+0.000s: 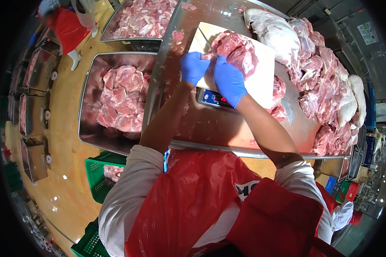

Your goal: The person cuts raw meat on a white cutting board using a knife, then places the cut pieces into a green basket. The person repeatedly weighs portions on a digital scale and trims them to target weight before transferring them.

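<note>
A piece of raw red meat [236, 51] rests on a white cutting board [261, 81], which sits over a scale with a red display [216, 97] on the steel table. My right hand [229, 79], in a blue glove, is closed on a knife [207, 42]; the thin blade points away toward the upper left, and the handle is hidden in my fingers. My left hand [194, 67], also blue-gloved, has its fingers curled on the left edge of the meat, beside the knife.
Large meat cuts [304, 73] pile along the steel table's [193, 132] right side. Steel tubs [88, 103] of meat stand left, green crates [94, 180] lower left, steel bins [32, 115] farther left. One person [68, 32] is at upper left, another [342, 216] at lower right.
</note>
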Tool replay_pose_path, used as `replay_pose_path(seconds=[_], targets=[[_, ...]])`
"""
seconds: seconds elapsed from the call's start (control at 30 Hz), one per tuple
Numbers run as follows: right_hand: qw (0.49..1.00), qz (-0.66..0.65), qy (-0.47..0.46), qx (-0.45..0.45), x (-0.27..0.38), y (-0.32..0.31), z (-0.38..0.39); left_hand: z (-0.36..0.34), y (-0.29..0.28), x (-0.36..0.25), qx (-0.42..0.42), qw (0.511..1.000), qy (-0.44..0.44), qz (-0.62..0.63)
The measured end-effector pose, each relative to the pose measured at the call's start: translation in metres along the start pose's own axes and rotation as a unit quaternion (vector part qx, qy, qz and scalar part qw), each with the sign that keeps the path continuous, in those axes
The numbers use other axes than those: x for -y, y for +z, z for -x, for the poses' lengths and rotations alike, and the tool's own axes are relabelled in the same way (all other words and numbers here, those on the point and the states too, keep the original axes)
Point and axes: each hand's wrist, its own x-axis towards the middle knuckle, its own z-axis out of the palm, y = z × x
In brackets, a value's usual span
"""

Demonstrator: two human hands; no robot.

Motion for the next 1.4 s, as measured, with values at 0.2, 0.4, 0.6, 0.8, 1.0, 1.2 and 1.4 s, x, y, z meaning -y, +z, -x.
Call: replay_pose_path(seconds=[0.2,0.4,0.6,0.8,1.0,1.2,1.4], targets=[[0.995,0.04,0.023,0.086,-0.025,0.022,0.03,0.006,-0.004,0.019,0.011,0.995,0.089,0.036],[0.966,0.084,-0.046,0.239,-0.119,-0.015,0.11,0.008,-0.036,0.034,-0.053,0.977,0.205,-0.024],[0.983,0.077,0.001,0.169,-0.08,-0.06,0.104,0.033,-0.031,0.006,-0.007,0.995,0.096,-0.017],[0.999,-0.009,-0.038,0.037,-0.024,-0.011,0.02,0.04,0.006,-0.042,-0.013,0.987,-0.034,-0.154],[0.992,0.05,-0.068,0.093,-0.054,0.029,0.031,0.05,-0.011,-0.008,-0.011,0.993,0.096,-0.071],[0.967,0.132,-0.05,0.212,-0.171,-0.017,0.133,0.072,-0.066,-0.043,0.069,0.99,-0.067,-0.102],[0.992,0.08,-0.028,0.096,-0.213,-0.032,0.199,0.021,-0.137,-0.063,0.187,0.951,-0.186,0.161]])
